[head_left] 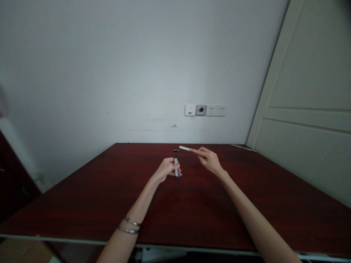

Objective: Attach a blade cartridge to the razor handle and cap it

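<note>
Pale grey wall at the back of the head view, with a dark red wooden table (192,208) running up to it. Over the far middle of that table, a small razor (176,165) held upright, dark head on top, pale handle below.

Left hand (166,169) just left of the razor, grip clamped round the handle, fingers curled across its front. Contact between this hand and the wood unclear. Two thin silver bracelets (129,225) on the left wrist, well below the razor and nearer the camera.

Right hand (210,160) just right of the razor, grip pinched together on one end of a slim white stick (185,148). Stick pointing left, its free end close above and to the right of the razor's head, apart from it.

Higher on the wall, above and slightly right of the razor, a row of white wall sockets (205,110), one with a dark centre. Well to the right of the razor, a pale panelled door (309,109). Far left of the razor, a dark cabinet edge (11,182), mostly out of view.
</note>
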Demonstrator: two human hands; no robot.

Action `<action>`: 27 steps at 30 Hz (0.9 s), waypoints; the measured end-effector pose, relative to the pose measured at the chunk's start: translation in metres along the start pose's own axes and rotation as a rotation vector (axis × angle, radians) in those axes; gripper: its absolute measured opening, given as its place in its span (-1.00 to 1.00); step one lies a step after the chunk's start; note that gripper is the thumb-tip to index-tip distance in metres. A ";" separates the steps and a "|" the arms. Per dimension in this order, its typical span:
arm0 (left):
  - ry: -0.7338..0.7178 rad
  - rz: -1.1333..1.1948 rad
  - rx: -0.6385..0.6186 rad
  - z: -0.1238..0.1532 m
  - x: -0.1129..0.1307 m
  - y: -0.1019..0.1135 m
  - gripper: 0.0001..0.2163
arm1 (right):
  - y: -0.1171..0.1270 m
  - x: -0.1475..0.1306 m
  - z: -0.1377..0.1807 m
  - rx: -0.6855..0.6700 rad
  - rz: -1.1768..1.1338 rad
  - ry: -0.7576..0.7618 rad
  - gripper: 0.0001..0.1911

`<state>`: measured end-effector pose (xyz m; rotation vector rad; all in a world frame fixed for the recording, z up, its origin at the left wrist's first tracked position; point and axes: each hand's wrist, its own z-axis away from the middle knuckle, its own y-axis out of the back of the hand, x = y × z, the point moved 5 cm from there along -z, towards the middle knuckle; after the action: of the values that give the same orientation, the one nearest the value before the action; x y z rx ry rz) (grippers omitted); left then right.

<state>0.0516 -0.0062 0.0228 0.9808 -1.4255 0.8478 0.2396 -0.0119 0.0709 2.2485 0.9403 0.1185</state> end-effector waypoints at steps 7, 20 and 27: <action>-0.018 0.004 -0.015 0.001 0.003 -0.002 -0.87 | -0.017 -0.005 0.000 -0.043 -0.039 0.022 -0.60; -0.023 -0.043 -0.024 0.002 0.002 -0.005 -0.82 | -0.016 -0.004 0.005 -0.014 -0.116 -0.017 -0.64; -0.051 -0.032 0.003 0.002 0.008 -0.001 -0.82 | -0.015 0.021 0.013 0.038 -0.149 -0.065 -0.66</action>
<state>0.0516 -0.0094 0.0304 1.0319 -1.4479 0.8066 0.2499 0.0020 0.0481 2.1939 1.0785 -0.0388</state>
